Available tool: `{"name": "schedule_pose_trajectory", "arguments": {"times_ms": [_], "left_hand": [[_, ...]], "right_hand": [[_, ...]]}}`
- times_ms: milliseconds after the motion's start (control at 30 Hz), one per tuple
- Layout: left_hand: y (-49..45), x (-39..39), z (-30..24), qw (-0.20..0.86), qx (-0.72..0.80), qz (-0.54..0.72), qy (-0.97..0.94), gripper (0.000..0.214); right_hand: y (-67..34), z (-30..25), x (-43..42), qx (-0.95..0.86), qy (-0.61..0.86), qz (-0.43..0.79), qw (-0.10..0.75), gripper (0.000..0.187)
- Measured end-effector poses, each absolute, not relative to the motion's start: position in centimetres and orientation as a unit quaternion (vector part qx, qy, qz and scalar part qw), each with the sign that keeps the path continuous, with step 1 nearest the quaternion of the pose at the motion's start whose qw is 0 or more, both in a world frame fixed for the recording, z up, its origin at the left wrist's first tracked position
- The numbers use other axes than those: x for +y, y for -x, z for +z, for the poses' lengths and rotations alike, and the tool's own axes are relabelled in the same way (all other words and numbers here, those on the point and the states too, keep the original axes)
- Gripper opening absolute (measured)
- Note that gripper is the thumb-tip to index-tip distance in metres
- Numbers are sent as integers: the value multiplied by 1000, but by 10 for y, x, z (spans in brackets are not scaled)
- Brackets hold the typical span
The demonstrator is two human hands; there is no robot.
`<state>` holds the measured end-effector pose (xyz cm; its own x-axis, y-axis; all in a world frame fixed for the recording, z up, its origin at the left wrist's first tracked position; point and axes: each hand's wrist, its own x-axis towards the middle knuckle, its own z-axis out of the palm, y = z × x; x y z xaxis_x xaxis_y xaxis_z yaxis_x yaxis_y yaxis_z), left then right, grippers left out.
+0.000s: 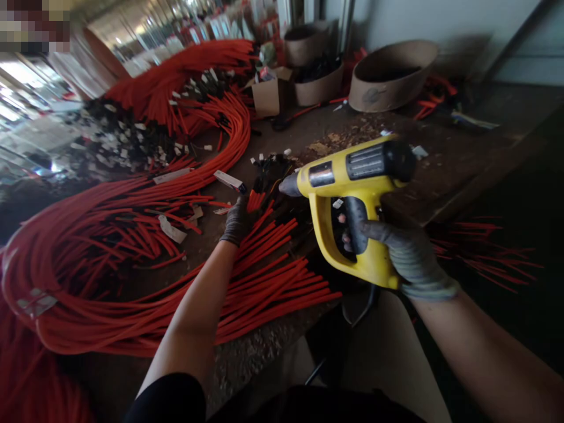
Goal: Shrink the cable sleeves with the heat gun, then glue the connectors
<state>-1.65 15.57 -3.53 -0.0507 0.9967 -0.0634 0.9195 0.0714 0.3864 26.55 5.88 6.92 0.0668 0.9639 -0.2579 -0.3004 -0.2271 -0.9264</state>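
My right hand, in a grey glove, grips the handle of a yellow heat gun whose nozzle points left at a cluster of black cable ends. My left hand, in a dark glove, is closed on a bunch of orange-red cables just below that cluster. The cut cable bundle fans out toward the table's near edge.
Large coils of orange-red cable cover the worn workbench at left. White labels and black connectors lie among them. Cardboard drums and a small box stand at the back. More red cable ends hang at right.
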Motion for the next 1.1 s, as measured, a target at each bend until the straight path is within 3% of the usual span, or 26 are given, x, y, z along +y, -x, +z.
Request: {"name": "schedule_pose_trajectory", "arguments": {"times_ms": [233,733,933,1100], "left_hand": [[25,132,-40,180,745,162,-622,45],[21,125,-34,283,718,256,-582,49],[19,124,-35,251,722,273,-584,45],[17,119,-35,269,655,352,-612,38]], "right_hand": [[-248,59,98,-357,519,600,493,31],[-267,74,80,-303,510,606,530,22],[-265,82,94,-305,508,614,522,12],[-265,90,102,-280,516,635,502,23]]}}
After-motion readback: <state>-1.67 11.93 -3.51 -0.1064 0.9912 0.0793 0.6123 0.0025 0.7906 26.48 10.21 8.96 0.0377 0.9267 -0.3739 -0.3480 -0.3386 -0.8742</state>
